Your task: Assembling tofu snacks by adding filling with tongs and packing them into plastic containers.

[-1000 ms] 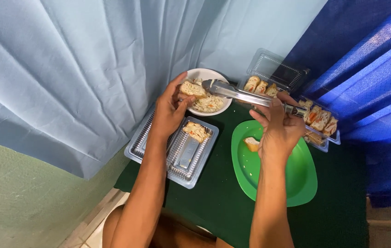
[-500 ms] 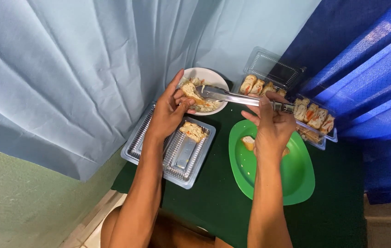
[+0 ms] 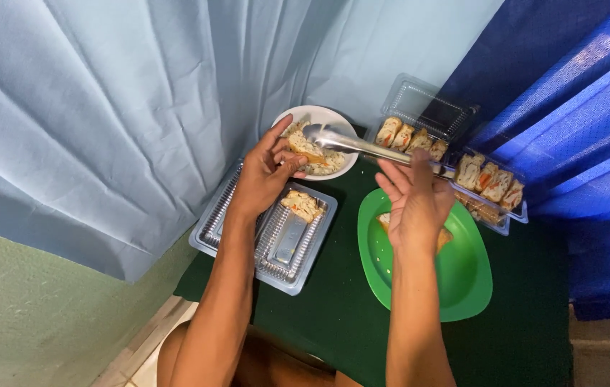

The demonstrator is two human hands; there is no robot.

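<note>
My left hand (image 3: 265, 172) pinches a slice of filled roll (image 3: 303, 148) over the rim of a white bowl (image 3: 340, 119) that holds more pieces. My right hand (image 3: 414, 195) grips metal tongs (image 3: 351, 142), whose tips reach into the bowl right next to that slice. A green plate (image 3: 462, 276) lies under my right hand with one slice on it, mostly hidden by the hand. A clear plastic tray (image 3: 285, 247) below my left hand holds one slice (image 3: 303, 205).
Two clear containers with rows of sliced rolls (image 3: 492, 183) stand at the back right, one with an open lid (image 3: 430, 107). Everything rests on a dark green cloth (image 3: 333, 322). Light blue curtain (image 3: 104, 107) hangs left, dark blue curtain (image 3: 577, 93) right.
Both hands have stayed at the bowl. The tongs' tips have dipped into the bowl toward the slice in my left hand, and my right hand's fingers have spread out.
</note>
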